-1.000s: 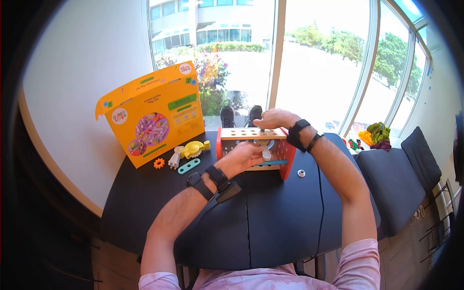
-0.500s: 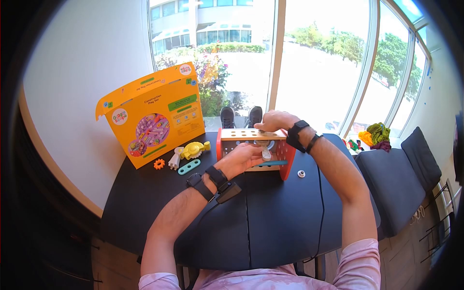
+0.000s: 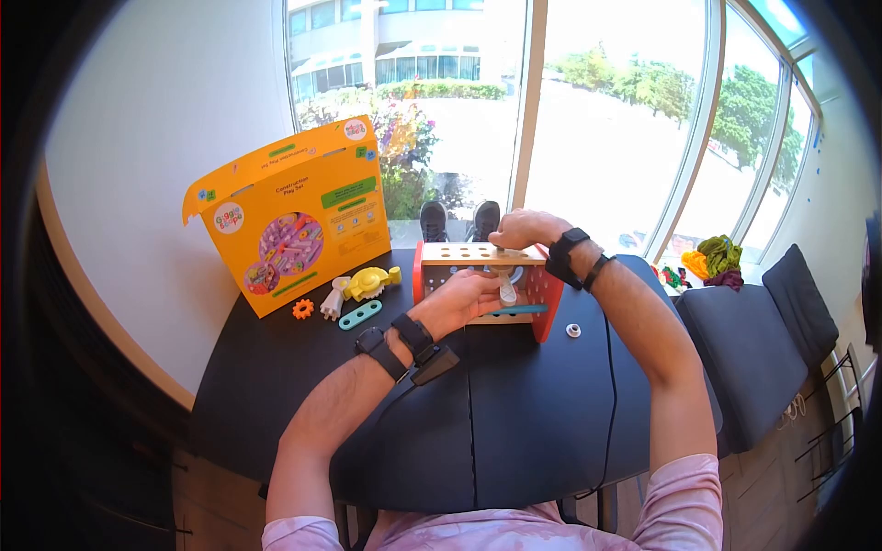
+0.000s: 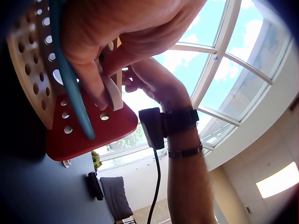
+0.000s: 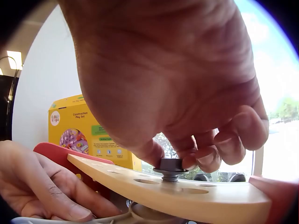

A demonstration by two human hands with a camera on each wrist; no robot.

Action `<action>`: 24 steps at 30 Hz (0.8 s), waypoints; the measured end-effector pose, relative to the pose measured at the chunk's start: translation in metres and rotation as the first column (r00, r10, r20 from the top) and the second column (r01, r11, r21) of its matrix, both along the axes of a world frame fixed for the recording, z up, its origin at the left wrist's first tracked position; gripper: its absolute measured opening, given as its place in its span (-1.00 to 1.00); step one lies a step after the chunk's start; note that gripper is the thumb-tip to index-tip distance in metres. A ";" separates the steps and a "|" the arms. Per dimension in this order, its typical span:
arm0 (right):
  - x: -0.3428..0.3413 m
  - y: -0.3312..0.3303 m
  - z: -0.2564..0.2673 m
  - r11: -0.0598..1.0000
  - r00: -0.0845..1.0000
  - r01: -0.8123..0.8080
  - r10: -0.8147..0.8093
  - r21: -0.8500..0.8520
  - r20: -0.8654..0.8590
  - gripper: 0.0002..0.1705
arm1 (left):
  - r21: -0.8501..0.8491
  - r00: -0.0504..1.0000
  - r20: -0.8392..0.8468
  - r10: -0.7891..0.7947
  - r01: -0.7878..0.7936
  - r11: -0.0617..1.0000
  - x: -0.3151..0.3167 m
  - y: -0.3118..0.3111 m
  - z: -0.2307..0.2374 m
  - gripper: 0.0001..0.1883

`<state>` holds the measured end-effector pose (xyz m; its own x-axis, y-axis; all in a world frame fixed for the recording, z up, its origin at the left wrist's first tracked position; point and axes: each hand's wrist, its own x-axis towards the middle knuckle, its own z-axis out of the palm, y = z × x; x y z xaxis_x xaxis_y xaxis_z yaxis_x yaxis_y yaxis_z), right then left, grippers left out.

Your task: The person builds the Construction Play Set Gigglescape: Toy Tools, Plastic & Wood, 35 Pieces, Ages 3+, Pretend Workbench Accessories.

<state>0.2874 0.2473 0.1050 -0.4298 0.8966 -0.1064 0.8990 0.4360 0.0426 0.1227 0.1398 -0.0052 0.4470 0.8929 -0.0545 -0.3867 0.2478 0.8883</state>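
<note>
My right hand (image 3: 528, 229) pinches the head of a grey toy bolt (image 5: 170, 165) between thumb and fingertips. The bolt's threaded shank stands in a hole of the wooden top board (image 5: 224, 196) of a toy workbench with red side panels (image 3: 549, 308). Below that board, my left hand (image 3: 467, 296) grips a pale plastic piece with a rounded end (image 3: 507, 294), held under the bolt. In the left wrist view its pale edge (image 4: 112, 91) shows between thumb and finger; the rest is hidden. A teal bar (image 4: 70, 88) runs beside the left fingers.
Left of the workbench lie a yellow toy piece (image 3: 369, 283), a white piece (image 3: 333, 301), an orange gear (image 3: 302, 310) and a teal strip with holes (image 3: 359, 316). A yellow box (image 3: 303, 220) stands behind them. To the right sit a small white round piece (image 3: 573, 331) and a black cable (image 3: 611, 395).
My right fingers dipped and rose slightly at the bolt, shifting their hold on its head. My left hand has kept its place under the board with the pale piece.
</note>
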 end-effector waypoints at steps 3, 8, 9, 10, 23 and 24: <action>-0.001 -0.021 0.015 1.000 1.000 0.020 -0.021 0.023 0.021 -0.26 | 0.008 1.000 0.000 0.010 -0.010 1.000 0.001 0.001 -0.001 -0.70; -0.001 -0.009 0.009 1.000 0.999 -0.002 0.002 -0.001 0.038 -0.21 | 0.001 1.000 0.015 0.020 -0.020 1.000 0.001 -0.005 0.004 -0.70; -0.002 -0.012 0.011 1.000 0.998 0.023 -0.024 0.001 0.064 -0.20 | -0.002 1.000 0.019 0.019 -0.019 1.000 0.001 -0.006 0.005 -0.70; -0.001 -0.012 0.012 1.000 0.998 0.017 -0.017 0.004 0.054 -0.19 | -0.005 1.000 0.022 0.019 -0.019 1.000 0.001 -0.006 0.005 -0.70; 0.000 -0.001 0.004 1.000 1.000 -0.010 0.011 -0.025 0.003 -0.23 | 0.009 1.000 0.026 0.016 -0.016 1.000 0.000 -0.001 -0.002 -0.69; 0.000 0.003 0.002 0.999 0.999 -0.011 0.012 -0.032 0.033 -0.23 | 0.005 0.999 0.026 0.020 -0.020 1.000 0.000 -0.001 -0.002 -0.69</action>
